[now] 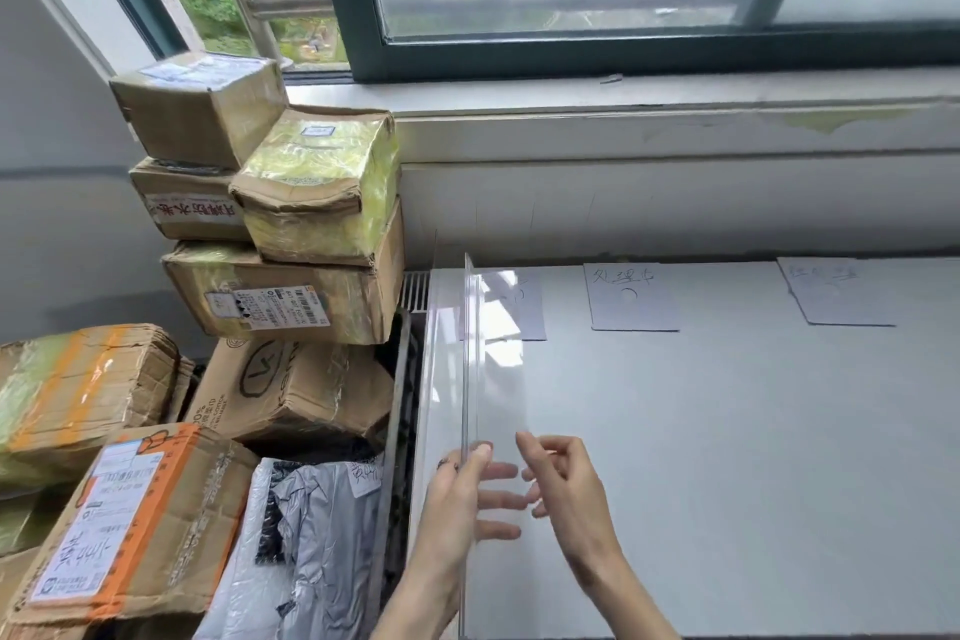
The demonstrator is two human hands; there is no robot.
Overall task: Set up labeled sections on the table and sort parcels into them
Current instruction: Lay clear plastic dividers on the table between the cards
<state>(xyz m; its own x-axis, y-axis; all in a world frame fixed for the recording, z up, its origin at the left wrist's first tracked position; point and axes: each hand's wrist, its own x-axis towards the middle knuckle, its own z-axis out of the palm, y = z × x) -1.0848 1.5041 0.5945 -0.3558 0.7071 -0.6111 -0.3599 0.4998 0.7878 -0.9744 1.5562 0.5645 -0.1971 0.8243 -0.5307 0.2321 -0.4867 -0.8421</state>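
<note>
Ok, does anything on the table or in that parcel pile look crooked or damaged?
The right-hand paper label lies skewed, unlike the squarer middle label. The cardboard boxes beside the table are stacked unevenly, several dented and crushed at the corners. The clear divider stands upright.

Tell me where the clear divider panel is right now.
In the head view, the clear divider panel stands on edge along the white table's left side, held by the left hand, with the leftmost paper label just behind it.
</note>
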